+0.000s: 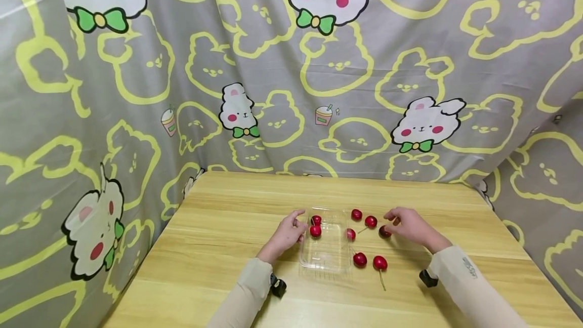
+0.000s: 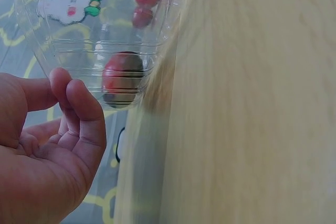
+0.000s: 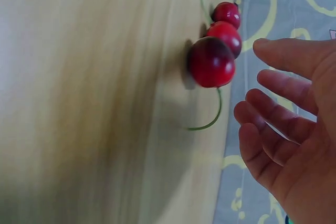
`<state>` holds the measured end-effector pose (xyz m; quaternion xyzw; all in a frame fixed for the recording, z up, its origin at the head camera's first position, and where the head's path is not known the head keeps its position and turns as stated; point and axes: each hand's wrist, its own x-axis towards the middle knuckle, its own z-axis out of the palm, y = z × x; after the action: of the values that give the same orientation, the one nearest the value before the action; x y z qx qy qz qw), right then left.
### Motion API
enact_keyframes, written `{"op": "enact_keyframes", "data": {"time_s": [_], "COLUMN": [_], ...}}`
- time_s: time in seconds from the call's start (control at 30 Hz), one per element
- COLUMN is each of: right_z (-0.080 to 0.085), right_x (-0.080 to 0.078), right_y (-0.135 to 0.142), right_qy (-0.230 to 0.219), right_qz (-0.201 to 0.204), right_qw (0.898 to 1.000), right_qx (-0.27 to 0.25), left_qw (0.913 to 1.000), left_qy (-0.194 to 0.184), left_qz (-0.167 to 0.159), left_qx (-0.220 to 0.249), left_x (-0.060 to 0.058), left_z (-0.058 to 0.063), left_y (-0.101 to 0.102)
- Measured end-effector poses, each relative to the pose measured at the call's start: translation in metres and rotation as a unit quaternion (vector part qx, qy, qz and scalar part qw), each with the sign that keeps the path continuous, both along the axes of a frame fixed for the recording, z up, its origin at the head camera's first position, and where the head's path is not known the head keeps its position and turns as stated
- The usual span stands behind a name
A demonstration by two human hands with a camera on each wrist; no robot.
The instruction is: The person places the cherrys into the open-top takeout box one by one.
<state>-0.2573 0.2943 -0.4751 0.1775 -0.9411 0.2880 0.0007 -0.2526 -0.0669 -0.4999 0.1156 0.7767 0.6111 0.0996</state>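
My left hand [image 1: 284, 232] is at the left side of a clear plastic box [image 1: 325, 266], loosely curled fingertips right at its edge. Two red cherries [image 1: 315, 231] sit inside, near the box's left wall; the left wrist view shows a cherry [image 2: 123, 74] through the ribbed plastic. To the right of the box, my right hand [image 1: 410, 224] hovers with relaxed, parted fingers. Its fingertips overlap a dark red cherry [image 1: 385, 232] in the head view. In the right wrist view, a gap shows between the thumb and the nearest cherry [image 3: 211, 62], which has a green stem.
Several more cherries lie on the wooden table [image 1: 218, 277] right of the box, among them a stemmed cherry [image 1: 380, 263] and one [image 1: 350, 235] against the right wall. A patterned grey curtain [image 1: 273, 75] hangs behind and along both sides of the table.
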Motion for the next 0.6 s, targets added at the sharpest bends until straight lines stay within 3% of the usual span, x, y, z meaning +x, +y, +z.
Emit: {"op": "enact_keyframes", "data": {"time_s": [0.6], "right_z": [-0.012], "right_x": [0.004], "right_y": [0.002], "right_qy": [-0.046], "right_qz": [0.013], "right_qw": [0.999], "right_qx": [-0.007], "left_qw": [1.0000], "left_qy": [-0.002], "left_qz": [0.004], "left_qx": [-0.007], "left_x": [-0.001], "left_z": [-0.001], "left_y": [-0.002]}}
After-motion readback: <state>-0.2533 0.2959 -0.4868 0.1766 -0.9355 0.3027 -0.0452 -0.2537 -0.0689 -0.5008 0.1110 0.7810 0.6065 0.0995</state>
